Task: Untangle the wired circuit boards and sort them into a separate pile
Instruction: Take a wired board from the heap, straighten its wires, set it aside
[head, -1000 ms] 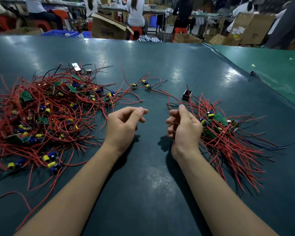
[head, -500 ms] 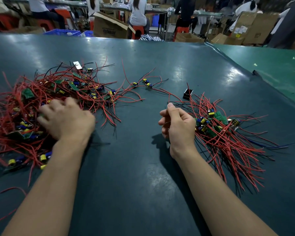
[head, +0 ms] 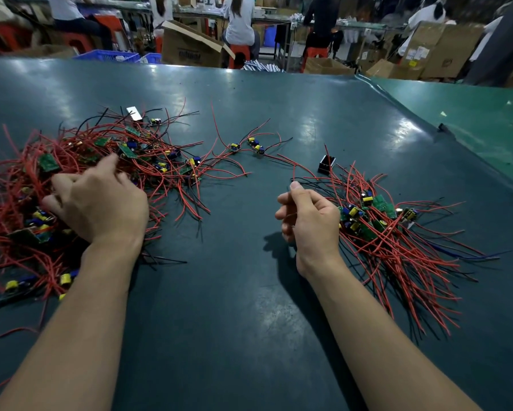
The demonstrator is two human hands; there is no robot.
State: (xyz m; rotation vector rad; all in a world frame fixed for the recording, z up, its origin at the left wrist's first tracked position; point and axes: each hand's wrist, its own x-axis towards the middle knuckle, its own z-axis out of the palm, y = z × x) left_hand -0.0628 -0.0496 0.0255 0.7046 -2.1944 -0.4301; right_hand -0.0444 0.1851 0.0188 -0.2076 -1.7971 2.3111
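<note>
Head view: left hand (head: 98, 200) reaches into the tangled pile (head: 80, 179) on the desk (head: 249, 292), fingers curled among wires, grasp unclear. Right hand (head: 308, 221) pinches wires beside the sorted pile (head: 397, 238). Step: picking the next board; next, likely lifting one free.

A wide dark teal table (head: 249, 307) fills most of the view, its glossy top catching pale patches of overhead light, and a lighter green table (head: 471, 114) butts against its far right edge. Beyond the far edge, people sit with their backs turned on red stools (head: 238, 53) at long workbenches (head: 279, 20). Cardboard boxes (head: 190, 48) stand on the floor behind the table, stacked higher at the far right corner, and blue plastic crates (head: 110, 55) sit near the far left.
</note>
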